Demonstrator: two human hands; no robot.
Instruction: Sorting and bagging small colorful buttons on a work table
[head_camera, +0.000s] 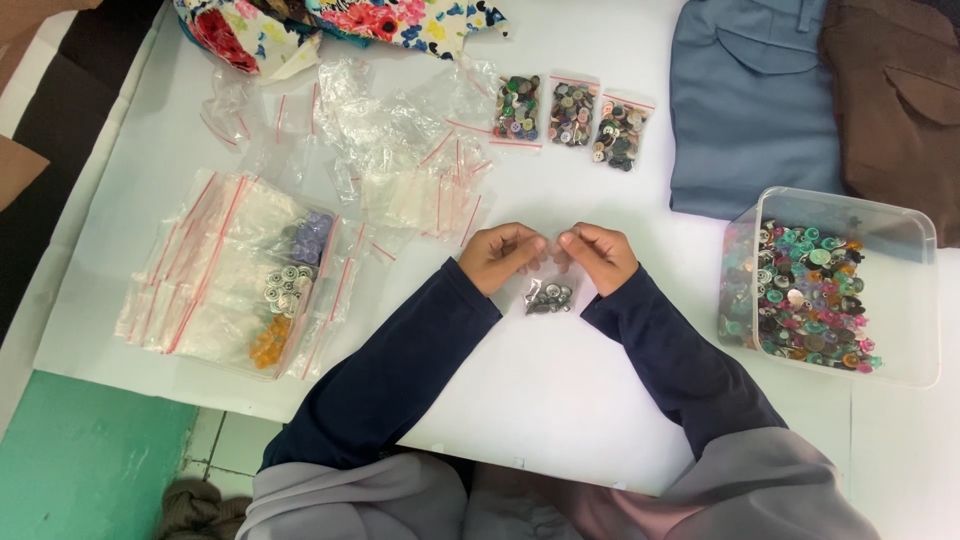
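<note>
A small clear bag of dark and silvery buttons (548, 296) hung between the two hands, its top edge pinched at the fingertips and its filled bottom lying on the white counter (560, 400) just below the knuckles. The left hand (500, 256) was curled, thumb and fingers closed on the bag's left upper corner. The right hand (600, 255) mirrored it, fingers folded in and closed on the right upper corner. The fingertips of the two hands nearly met over the bag. Both forearms, in dark blue sleeves, ran up from the counter's near edge and angled inward toward each other.

To the right, well apart from the hands, stood a clear plastic tub (905, 300) holding loose mixed-colour buttons. Beyond the hands lay three filled button bags (572, 115) in a row. To the left lay a stack of zip bags (230, 275), some with buttons inside, and loose empty bags (400, 150) were scattered behind it.
</note>
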